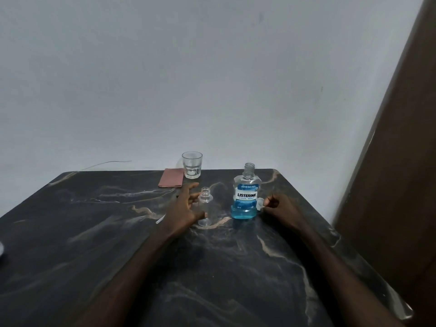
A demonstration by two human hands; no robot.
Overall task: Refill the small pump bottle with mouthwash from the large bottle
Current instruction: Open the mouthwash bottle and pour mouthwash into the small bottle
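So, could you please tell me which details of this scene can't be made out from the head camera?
- Pale object: cut off by the left edge.
- Clear cap in the right hand: partly hidden by fingers.
- Small clear plastic bottle: base partly behind the left hand.
- Small print on the large blue mouthwash bottle: too small.

At the frame's centre we find the small bottle (204,208) standing on the table (94,244), with the large bottle (246,197) to its right. Our left hand (186,208) lies just left of the small bottle, our right hand (280,206) just right of the large one. Behind them, near the table's far edge, a glass (192,164) stands with a folded cloth (171,177) to its left.
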